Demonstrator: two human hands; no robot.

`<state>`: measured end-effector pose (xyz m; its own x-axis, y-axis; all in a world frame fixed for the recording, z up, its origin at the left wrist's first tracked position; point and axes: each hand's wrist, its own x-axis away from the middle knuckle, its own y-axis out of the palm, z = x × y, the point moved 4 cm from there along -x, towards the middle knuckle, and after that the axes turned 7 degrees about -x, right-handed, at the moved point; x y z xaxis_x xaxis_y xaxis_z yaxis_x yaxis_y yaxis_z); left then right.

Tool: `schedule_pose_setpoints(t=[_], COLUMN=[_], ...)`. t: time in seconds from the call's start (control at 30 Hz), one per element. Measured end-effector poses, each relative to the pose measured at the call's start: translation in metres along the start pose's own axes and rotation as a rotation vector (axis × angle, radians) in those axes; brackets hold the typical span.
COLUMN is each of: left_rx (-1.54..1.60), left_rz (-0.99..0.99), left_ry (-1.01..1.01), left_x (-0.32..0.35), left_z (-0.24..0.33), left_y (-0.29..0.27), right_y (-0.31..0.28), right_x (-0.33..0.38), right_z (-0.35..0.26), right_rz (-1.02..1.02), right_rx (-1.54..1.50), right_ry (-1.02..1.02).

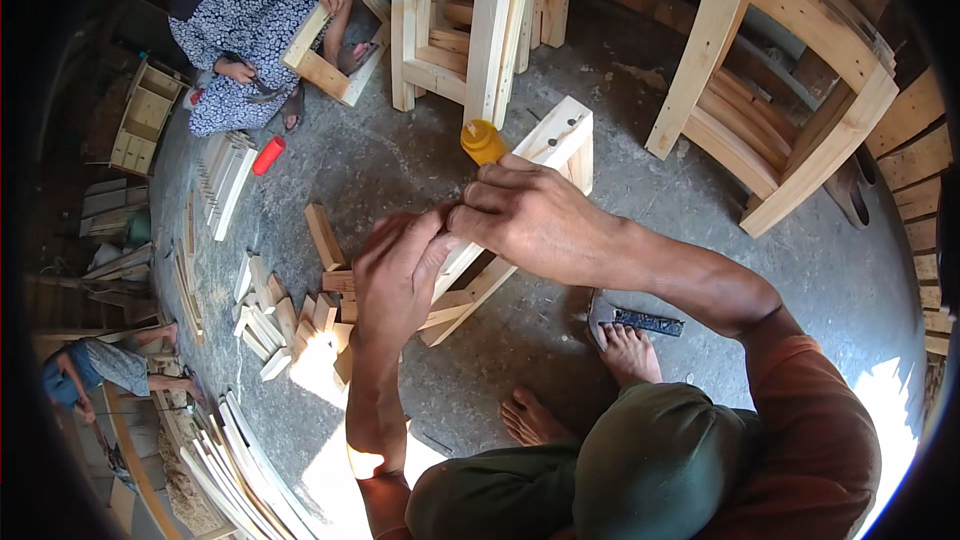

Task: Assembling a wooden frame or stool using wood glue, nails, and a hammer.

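My left hand [395, 275] and my right hand [535, 210] meet above a pale wooden frame [565, 130], whose upper beam has two dark holes near its far end. Both hands have curled fingers pressed together at the fingertips; whatever is between them is too small or hidden to make out. Just beyond my right knuckles shows a yellow plastic bottle [483, 142], partly covered by that hand; I cannot tell whether it touches. On the floor beside my foot lies a hammer [645, 321] with a dark handle.
Wooden frames [480, 40] stand ahead, with another frame [780, 70] at the right. Wood offcuts [270, 315] lie left of my hands. A red cylinder [268, 155] rests near stacked slats [230, 180]. One seated person [265, 30] holds a frame; another person [110, 370] is far left.
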<state>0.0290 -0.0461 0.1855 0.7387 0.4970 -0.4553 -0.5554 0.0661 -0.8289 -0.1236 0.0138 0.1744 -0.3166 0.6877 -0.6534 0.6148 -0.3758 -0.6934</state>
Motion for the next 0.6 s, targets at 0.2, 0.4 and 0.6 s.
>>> schedule_pose_setpoints(t=[0.2, 0.4, 0.6], left_rx=[0.145, 0.113, -0.144], left_rz=[-0.204, -0.179, -0.011], left_ry=[-0.235, -0.231, -0.214], left_x=[0.002, -0.015, -0.038], left_z=[-0.012, -0.02, -0.024], left_y=[-0.004, 0.012, 0.054], right_y=[0.002, 0.016, 0.075], right_x=[0.016, 0.152, 0.311], right_z=[0.008, 0.025, -0.006], right_rz=[0.139, 0.076, -0.423], right_rx=[-0.26, -0.231, -0.36], right_ry=[0.064, 0.544, 0.715])
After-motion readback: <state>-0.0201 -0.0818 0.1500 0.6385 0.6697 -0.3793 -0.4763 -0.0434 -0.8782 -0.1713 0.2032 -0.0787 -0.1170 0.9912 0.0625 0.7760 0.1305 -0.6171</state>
